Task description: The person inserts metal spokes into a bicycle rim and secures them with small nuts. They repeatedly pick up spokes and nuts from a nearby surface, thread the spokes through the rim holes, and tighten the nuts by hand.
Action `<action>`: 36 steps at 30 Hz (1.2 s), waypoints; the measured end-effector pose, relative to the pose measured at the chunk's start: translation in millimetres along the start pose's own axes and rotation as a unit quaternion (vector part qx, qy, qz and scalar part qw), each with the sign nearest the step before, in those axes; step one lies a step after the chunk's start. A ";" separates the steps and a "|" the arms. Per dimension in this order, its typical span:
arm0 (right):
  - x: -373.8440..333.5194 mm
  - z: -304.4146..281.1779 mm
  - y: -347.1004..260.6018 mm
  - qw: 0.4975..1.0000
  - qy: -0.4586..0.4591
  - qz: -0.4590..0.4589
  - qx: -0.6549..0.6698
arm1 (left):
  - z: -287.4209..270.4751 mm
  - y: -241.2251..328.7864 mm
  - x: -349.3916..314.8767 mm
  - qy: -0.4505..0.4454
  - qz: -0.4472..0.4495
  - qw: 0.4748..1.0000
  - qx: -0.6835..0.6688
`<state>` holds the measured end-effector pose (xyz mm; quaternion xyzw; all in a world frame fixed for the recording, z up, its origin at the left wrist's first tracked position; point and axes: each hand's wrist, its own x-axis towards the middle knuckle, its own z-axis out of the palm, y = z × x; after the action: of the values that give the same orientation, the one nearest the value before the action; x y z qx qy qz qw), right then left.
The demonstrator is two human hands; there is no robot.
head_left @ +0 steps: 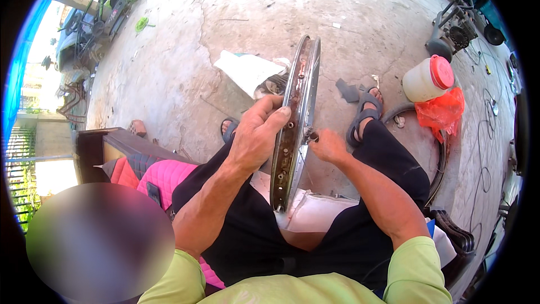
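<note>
A rusty metal wheel rim stands upright and edge-on between my knees, its inner and outer sides showing brown rust and spoke holes. My left hand grips the rim's left side, thumb pressed on its outer face. On the other side, the fingers of my right hand are closed at the wheel's middle, around a small dark metal hub. Thin spokes show faintly below the hub. A pale sack or cloth lies under the rim's lower end, between my thighs.
A white sack with metal parts at its mouth lies ahead. A white jar with a red lid, a red plastic bag and a black tyre sit at right. A pink quilted cloth and a phone are at left.
</note>
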<state>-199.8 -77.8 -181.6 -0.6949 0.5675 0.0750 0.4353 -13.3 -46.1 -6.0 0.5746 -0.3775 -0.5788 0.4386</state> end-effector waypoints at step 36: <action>5.7 16.3 8.5 0.998 0.021 -0.041 -0.044 | 0.7 -8.2 2.5 -0.012 0.016 1.000 0.012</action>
<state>-198.7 -70.5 -199.4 -0.7374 0.5439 0.0679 0.3948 -14.5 -45.8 -14.5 0.5673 -0.3986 -0.5738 0.4360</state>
